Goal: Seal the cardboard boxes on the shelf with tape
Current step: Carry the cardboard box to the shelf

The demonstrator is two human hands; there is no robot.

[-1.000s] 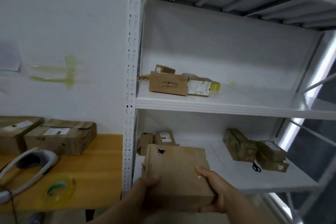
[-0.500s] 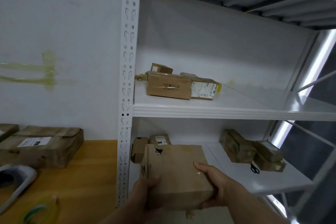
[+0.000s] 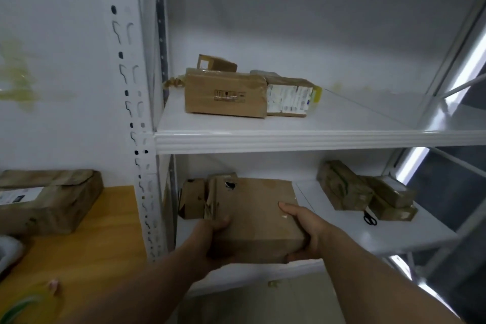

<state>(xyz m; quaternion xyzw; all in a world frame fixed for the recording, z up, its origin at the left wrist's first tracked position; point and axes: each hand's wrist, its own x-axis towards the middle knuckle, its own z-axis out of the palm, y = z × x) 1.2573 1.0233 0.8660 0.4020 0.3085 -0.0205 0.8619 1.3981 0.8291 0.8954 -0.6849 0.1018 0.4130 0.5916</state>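
Left hand (image 3: 213,229) and right hand (image 3: 306,231) clamp curled fingers on opposite sides of the cardboard box (image 3: 257,213), level over the front-left corner of the lower shelf (image 3: 347,234) (probably for setting down).

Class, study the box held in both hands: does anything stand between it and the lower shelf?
Nothing visible does. The held box is at the front of the lower shelf; small boxes stand behind it at left, stacked boxes and scissors lie to the right.
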